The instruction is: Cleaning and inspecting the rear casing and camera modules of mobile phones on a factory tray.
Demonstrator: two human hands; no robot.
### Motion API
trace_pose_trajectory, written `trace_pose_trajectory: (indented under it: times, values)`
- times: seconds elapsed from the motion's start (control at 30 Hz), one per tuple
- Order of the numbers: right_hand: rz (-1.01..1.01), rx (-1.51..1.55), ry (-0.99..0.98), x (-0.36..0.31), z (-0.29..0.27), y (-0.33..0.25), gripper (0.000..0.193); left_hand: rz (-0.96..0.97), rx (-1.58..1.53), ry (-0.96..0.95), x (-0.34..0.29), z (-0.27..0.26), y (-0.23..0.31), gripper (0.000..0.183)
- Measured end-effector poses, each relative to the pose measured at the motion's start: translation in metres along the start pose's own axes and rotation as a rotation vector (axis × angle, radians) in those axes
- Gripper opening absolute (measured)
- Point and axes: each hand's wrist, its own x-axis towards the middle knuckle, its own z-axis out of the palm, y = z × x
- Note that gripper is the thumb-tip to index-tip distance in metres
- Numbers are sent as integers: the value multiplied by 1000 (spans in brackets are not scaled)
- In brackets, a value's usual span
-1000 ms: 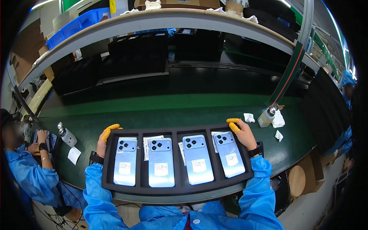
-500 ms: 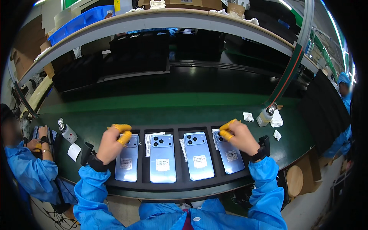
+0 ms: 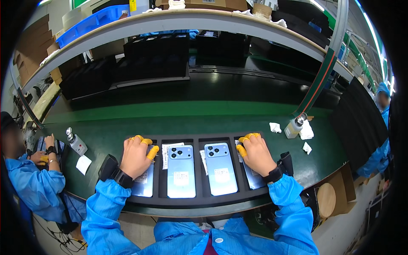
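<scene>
1. While curled over outermost blue smartphones (image 3: 143, 187): left hand (image 3: 134, 159), right hand (image 3: 260, 157); well apart, cannot tell whether gripping.
2. Between hands: two matching smartphones (image 3: 181, 170); all four seated in black compartmented tray (image 3: 182, 202).
3. Likely stiff, slick, fragile; best held by long edges.

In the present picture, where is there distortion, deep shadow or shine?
Head view: the shelf edge arches upward, fisheye-bent, and the corners go black; head view: black stacks under the shelf sink into shadow, little detail visible; head view: pale sheen lies on the two middle phones.
</scene>
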Motion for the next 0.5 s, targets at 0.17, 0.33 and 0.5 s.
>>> trace_pose_trajectory:
  times: [0.17, 0.33, 0.5]
  values:
    - [90, 162, -74, 8, -16, 5, 28, -12, 24, 161, 4, -15, 9, 28]
    - [128, 215, 31, 7, -33, -3, 39, -67, -81, 307, -5, -21, 17, 27]
    - [116, 252, 93, 30, -34, 2, 38, -42, -188, 237, 15, -19, 6, 31]
